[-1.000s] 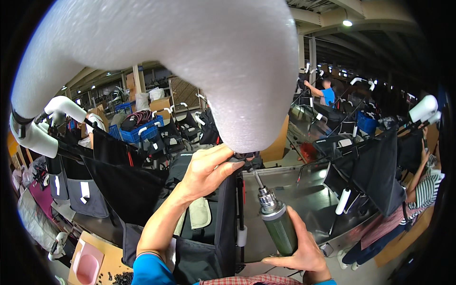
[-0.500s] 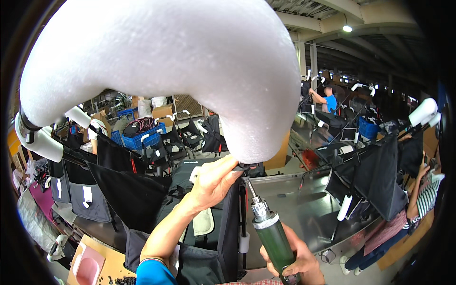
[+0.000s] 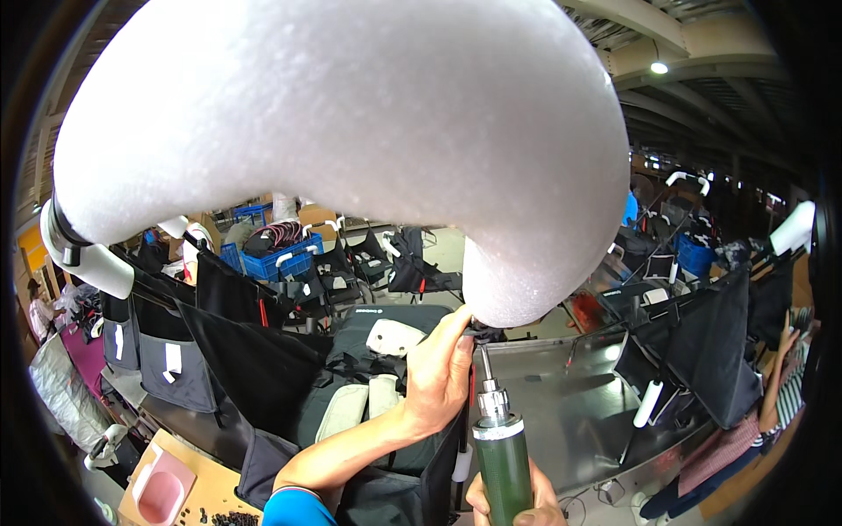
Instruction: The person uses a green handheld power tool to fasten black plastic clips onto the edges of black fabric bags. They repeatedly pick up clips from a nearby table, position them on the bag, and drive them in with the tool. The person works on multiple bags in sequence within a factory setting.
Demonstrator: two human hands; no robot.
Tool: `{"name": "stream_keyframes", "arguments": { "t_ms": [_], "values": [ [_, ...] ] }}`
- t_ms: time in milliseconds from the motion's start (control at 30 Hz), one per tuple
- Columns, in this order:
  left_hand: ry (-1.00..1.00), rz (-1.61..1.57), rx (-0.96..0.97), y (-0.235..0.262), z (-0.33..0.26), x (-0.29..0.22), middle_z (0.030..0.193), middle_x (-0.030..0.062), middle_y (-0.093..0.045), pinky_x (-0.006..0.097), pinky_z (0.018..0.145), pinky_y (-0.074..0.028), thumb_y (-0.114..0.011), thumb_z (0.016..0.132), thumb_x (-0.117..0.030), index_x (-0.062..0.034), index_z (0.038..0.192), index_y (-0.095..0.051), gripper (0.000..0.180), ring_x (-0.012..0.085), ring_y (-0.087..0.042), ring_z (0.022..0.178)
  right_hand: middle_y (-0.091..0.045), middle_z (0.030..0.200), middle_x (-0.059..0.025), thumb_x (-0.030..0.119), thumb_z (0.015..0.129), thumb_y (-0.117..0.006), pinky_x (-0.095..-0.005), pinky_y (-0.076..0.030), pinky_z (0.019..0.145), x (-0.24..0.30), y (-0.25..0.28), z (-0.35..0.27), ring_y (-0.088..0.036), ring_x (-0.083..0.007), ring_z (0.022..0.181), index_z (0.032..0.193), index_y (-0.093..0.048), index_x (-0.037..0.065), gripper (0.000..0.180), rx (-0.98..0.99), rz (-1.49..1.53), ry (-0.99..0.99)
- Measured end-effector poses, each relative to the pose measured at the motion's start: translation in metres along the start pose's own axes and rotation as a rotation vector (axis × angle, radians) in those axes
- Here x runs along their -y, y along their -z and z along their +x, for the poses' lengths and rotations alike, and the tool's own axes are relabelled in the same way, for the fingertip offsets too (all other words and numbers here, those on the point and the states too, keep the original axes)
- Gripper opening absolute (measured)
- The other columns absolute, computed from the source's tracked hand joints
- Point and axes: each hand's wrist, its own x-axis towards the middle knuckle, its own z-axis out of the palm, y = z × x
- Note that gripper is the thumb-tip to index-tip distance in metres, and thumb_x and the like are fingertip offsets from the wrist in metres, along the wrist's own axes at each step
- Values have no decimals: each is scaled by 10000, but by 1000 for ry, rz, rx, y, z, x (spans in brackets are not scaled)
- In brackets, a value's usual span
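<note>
A large stroller handlebar [image 3: 351,114], wrapped in white foam, arches close across the upper view. My left hand [image 3: 438,373] is closed round the dark fitting [image 3: 479,331] at the handlebar's lower right end. My right hand [image 3: 539,504] grips a green power screwdriver [image 3: 505,465] from below, partly cut off by the lower edge. The screwdriver's bit points up and its tip meets the underside of that fitting; any screw there is too small to make out. Behind my left arm lies the stroller's black seat [image 3: 386,320] with pale padded straps [image 3: 342,412].
A shiny metal table [image 3: 561,394] runs beneath the stroller. At lower left, a pink tray [image 3: 162,491] and small black parts [image 3: 232,519] lie on a board. Another black stroller [image 3: 710,351] stands right, beside a person in stripes [image 3: 789,394]. Blue crates [image 3: 281,263] stand farther back.
The view has shifted, so the handlebar appears larger and farther right. The screwdriver now stands more upright, its bit still at the fitting. My left hand keeps its hold.
</note>
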Motion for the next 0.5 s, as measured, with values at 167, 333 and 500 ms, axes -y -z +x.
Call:
{"name": "stream_keyframes", "arguments": {
  "t_ms": [167, 333, 500],
  "values": [
    [-13, 44, -31, 0, -1, -3, 1043, 249, -623, 354, 743, -511, -483, 943, 3, 90, 1210, -519, 283, 347, -648, 869, -505, 868, -104, 203, 805, -661, -263, -478, 461, 2, -13, 3, -570, -148, 551, 1226, -328, 61, 555, -50, -92, -12],
    [14, 37, -7, -1, 1, -2, 1036, 252, -622, 358, 738, -507, -484, 937, 5, 85, 1195, -528, 273, 349, -647, 857, -509, 877, -105, 204, 787, -682, -255, -475, 466, 3, -8, 3, -567, -147, 552, 1360, -258, 73, 725, -47, -107, 27],
    [41, -24, 117, 10, 7, 6, 1093, 222, -613, 354, 837, -502, -494, 926, 14, 53, 1226, -516, 304, 340, -633, 978, -537, 748, -124, 231, 733, -793, -273, -479, 459, -9, 67, 9, -588, -189, 565, 1258, -401, 0, 694, 132, -5, -95]
  ]
}}
